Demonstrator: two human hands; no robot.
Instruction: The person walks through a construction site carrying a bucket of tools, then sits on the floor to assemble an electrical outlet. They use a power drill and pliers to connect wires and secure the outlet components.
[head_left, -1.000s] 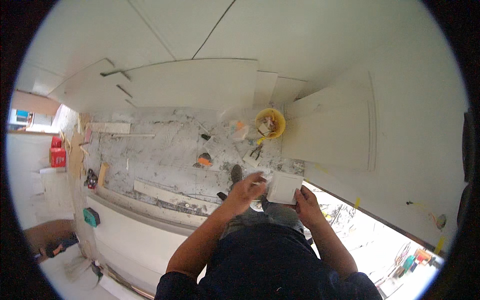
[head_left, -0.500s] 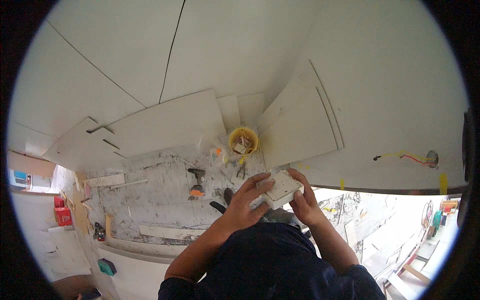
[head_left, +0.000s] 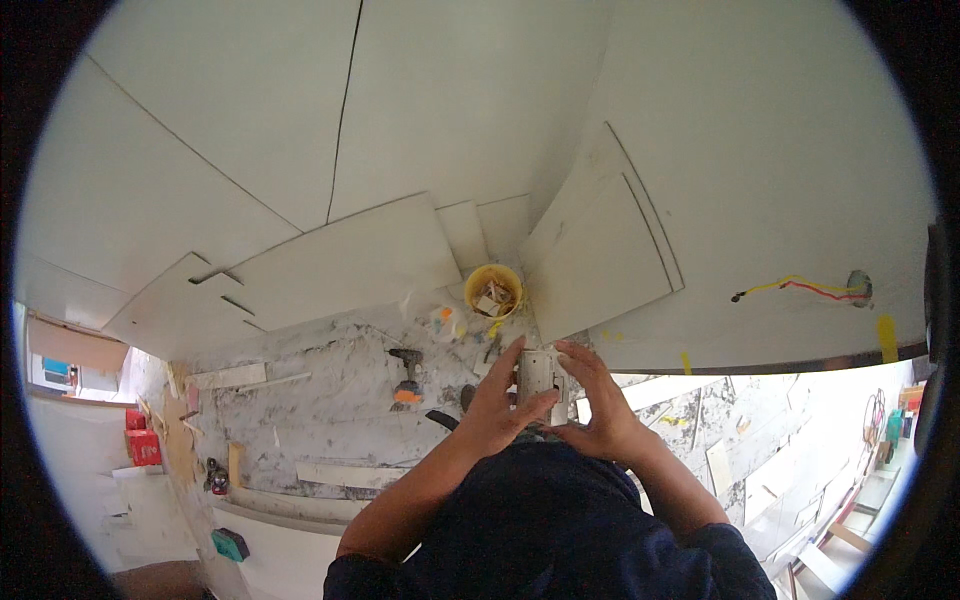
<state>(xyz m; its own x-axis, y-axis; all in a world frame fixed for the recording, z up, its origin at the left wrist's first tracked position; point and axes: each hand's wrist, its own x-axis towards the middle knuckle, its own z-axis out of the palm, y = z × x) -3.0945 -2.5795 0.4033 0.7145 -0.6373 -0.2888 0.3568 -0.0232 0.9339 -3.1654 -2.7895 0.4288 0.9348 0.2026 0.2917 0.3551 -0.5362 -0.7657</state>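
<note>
Close in front of my body I hold a white rectangular electrical wall fitting [head_left: 538, 376], the kind that could be a socket or a switch. Small slots and openings show on the face turned up. My left hand [head_left: 493, 402] grips its left side, with the thumb lying across the face. Round the right edge curl the fingers of my right hand [head_left: 605, 405], its thumb at the near end. Which model of fitting it is, I cannot tell.
From a round hole [head_left: 860, 288] in the right wall hang yellow and red wires [head_left: 800, 286]. Cut white panels [head_left: 350, 250] lean along the walls. A yellow bucket [head_left: 493, 290] of scraps stands in the corner. A cordless drill [head_left: 406, 376] lies on the dusty floor [head_left: 330, 400].
The fitting has turned from a slant to nearly upright in the picture and come nearer my body. My left thumb now lies across its face. The view has shifted slightly.
</note>
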